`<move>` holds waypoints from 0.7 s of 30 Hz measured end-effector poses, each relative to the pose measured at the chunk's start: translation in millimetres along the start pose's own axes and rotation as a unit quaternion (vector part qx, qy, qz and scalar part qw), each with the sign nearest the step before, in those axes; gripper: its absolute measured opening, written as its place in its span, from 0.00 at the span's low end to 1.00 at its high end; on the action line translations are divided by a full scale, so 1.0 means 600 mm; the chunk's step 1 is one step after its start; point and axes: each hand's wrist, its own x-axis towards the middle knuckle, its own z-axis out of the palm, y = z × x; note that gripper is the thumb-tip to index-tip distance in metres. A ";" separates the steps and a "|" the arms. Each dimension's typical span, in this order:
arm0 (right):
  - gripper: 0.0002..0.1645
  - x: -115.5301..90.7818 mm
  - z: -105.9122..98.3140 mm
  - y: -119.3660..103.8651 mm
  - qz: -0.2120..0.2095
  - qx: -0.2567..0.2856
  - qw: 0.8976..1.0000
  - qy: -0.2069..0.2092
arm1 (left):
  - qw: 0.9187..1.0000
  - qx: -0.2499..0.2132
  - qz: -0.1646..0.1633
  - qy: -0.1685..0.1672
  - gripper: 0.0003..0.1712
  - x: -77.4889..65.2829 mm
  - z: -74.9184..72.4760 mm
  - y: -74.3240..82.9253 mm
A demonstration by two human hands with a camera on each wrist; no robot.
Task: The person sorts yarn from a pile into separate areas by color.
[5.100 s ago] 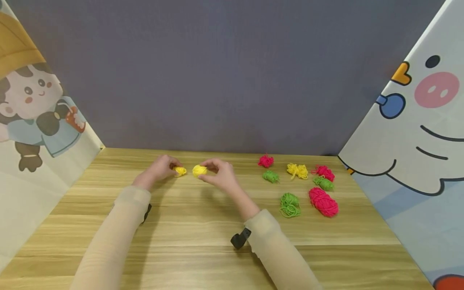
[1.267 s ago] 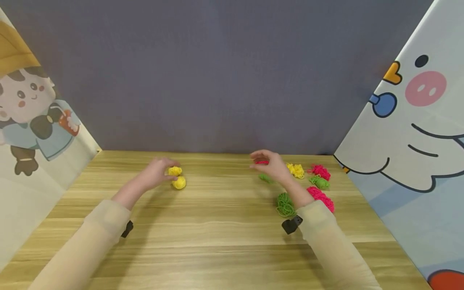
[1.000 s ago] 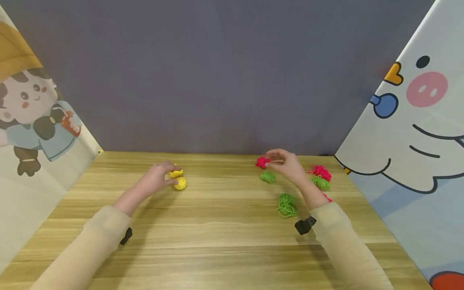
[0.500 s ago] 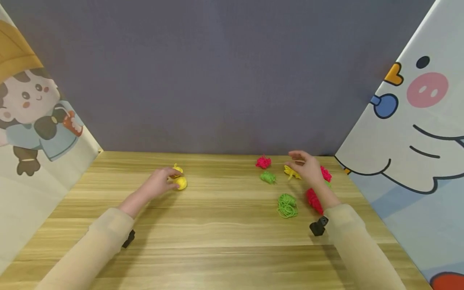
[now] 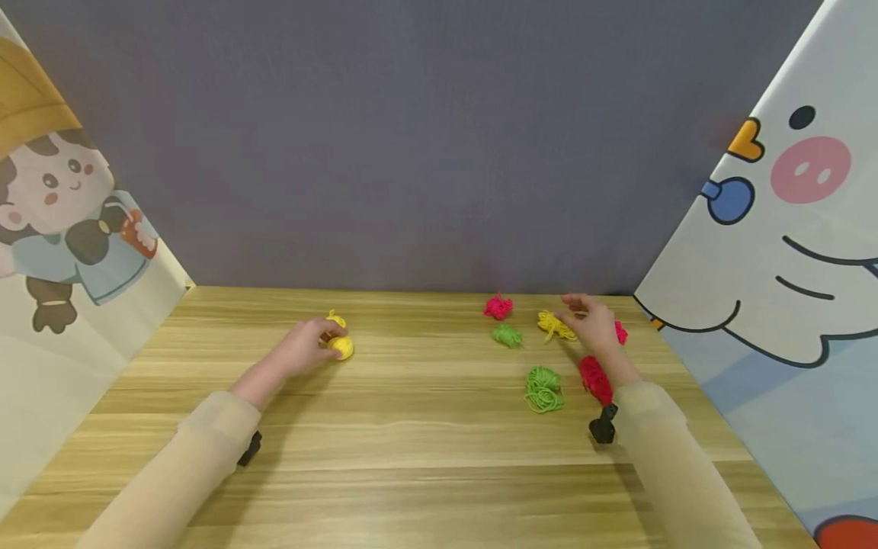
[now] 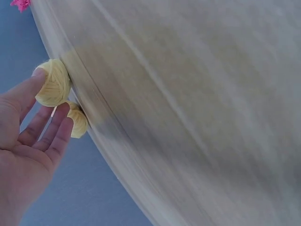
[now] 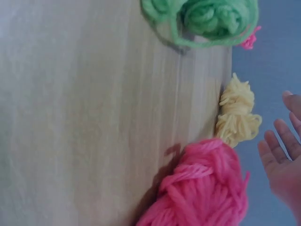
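Observation:
On the left of the table my left hand (image 5: 310, 347) touches a yellow yarn ball (image 5: 343, 348) with its thumb, the fingers loosely bent. Just behind that ball is a smaller yellow yarn ball (image 5: 336, 317), partly covered by the hand; in the left wrist view this second ball (image 6: 77, 121) lies by the fingertips. Over on the right, my right hand (image 5: 593, 324) hovers with relaxed fingers beside a loose yellow yarn bundle (image 5: 554, 325). The right wrist view shows a gap between those fingers and the yellow bundle (image 7: 237, 113).
Near the right hand lie a small pink yarn ball (image 5: 498, 306), a small green bundle (image 5: 507, 335), a loose green skein (image 5: 544, 389) and a large pink skein (image 5: 595, 380). Another pink bundle (image 5: 620, 332) is mostly hidden by the hand. A grey panel (image 5: 411, 152) stands behind the table.
The yellow ball that my right hand held now lies beside the other one. That hand has moved right, past the small pink ball, to the yellow bundle. My left hand shifted slightly.

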 end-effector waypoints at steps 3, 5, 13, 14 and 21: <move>0.24 0.004 0.001 0.007 0.016 0.006 1.000 0.002 | 1.000 -0.001 -0.005 0.000 0.19 0.000 -0.001 0.000; 0.24 0.005 0.001 0.011 0.022 0.008 1.000 0.002 | 1.000 0.003 -0.002 -0.002 0.17 0.000 -0.001 -0.001; 0.27 0.010 0.001 0.026 0.037 -0.044 0.998 -0.035 | 1.000 0.015 0.023 0.004 0.15 0.000 0.001 0.001; 0.27 0.011 0.001 0.028 0.039 -0.053 0.997 -0.043 | 0.999 0.016 0.028 0.005 0.15 0.001 0.002 0.001; 0.25 0.010 0.006 0.038 0.049 -0.083 0.991 -0.088 | 0.999 0.022 0.032 0.002 0.15 0.001 0.002 0.009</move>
